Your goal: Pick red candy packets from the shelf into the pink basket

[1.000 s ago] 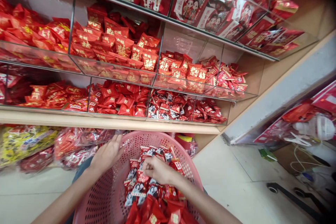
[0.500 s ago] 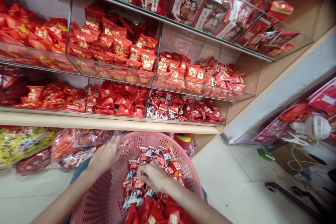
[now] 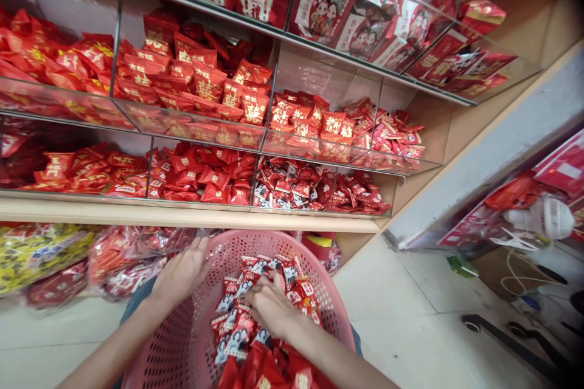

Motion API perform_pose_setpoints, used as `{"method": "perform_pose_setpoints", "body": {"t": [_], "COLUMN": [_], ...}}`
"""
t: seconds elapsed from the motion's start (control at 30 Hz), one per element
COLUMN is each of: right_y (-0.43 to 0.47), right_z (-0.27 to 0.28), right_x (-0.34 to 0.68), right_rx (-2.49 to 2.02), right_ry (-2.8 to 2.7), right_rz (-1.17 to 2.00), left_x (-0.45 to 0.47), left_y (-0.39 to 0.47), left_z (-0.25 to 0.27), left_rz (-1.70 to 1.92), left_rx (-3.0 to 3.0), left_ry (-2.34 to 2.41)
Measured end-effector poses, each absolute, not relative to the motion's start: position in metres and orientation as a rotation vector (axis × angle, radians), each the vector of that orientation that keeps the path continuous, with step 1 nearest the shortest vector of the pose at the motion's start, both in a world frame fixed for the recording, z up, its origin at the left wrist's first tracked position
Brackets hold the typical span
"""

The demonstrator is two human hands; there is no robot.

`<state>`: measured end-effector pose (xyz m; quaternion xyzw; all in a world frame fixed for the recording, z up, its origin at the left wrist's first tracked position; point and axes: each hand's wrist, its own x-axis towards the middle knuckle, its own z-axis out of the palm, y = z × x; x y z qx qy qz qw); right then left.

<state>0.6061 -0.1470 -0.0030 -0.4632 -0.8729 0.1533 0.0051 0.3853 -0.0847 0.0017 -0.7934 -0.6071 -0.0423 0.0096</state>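
A pink perforated plastic basket (image 3: 335, 292) stands below the shelves, with small wrapped candies (image 3: 237, 331) in red, white and black inside. Larger red packets (image 3: 264, 371) lie at its near side, and orange-red ones (image 3: 306, 289) at its right. My left hand (image 3: 182, 270) rests along the basket's left rim, fingers stretched out. Inside the basket my right hand (image 3: 271, 304) is over the small candies, touching them with bent fingers that stand somewhat apart. Its fingertips are partly hidden among the wrappers, and no candy shows in its grasp.
Clear-fronted shelf compartments (image 3: 201, 124) full of red packets rise in front. Plastic bags of candy (image 3: 45, 255) lie under the bottom shelf at the left. On the right are a white fan-like device (image 3: 547, 219) with a cord and dark chair legs (image 3: 511, 349) on the tiled floor (image 3: 383, 328).
My right hand has shifted slightly right over the candies, and its fingers have spread from a more closed shape. My left hand stays at the rim.
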Motion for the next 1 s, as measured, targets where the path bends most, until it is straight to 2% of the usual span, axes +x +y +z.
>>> {"method": "perform_pose_setpoints", "body": {"t": [0.2, 0.33, 0.6, 0.87, 1.0], "right_y": [-0.135, -0.121, -0.119, -0.123, -0.120], "right_z": [0.002, -0.010, -0.040, -0.042, -0.024], "right_x": [0.594, 0.565, 0.557, 0.558, 0.560], "right_rx": [-1.265, -1.051, -1.196, -1.082, -1.020], "right_ry": [-2.746, -2.934, -3.127, -3.144, -2.955], "right_rz": [0.244, 0.238, 0.303, 0.174, 0.102], "left_x": [0.381, 0.379, 0.380, 0.378, 0.374], "left_y": [-0.081, -0.079, -0.083, -0.077, -0.077], "left_z": [-0.009, -0.016, -0.008, -0.023, -0.027], "left_rz": [-0.136, -0.184, -0.159, -0.240, -0.216], "left_rx": [-2.487, -2.479, -2.472, -2.453, -2.440], "left_ry": [-1.827, -1.777, -1.840, -1.764, -1.737]}}
